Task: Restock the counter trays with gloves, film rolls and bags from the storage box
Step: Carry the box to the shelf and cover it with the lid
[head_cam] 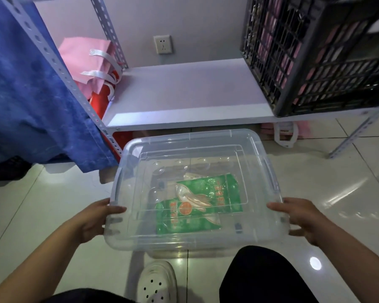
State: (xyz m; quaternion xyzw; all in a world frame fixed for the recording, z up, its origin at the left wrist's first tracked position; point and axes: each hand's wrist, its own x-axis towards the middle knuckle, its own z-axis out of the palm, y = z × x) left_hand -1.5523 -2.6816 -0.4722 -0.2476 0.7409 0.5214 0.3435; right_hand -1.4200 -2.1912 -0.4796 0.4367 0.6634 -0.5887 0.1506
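A clear plastic storage box point(127, 237) with its clear lid on is held just above the tiled floor, in front of a low shelf. My left hand point(94, 219) grips its left edge, thumb on top of the lid. My right hand point(300, 217) grips the right edge the same way. Through the lid I see two green packets of gloves point(197, 204) lying on the box's bottom, one overlapping the other.
A white metal shelf point(184, 95) stands just beyond the box, with a black lattice crate point(315, 55) on its right end. Pink and red bags point(90, 66) sit behind its left post. Blue cloth point(26, 95) hangs at left. My white shoe point(158, 281) is below the box.
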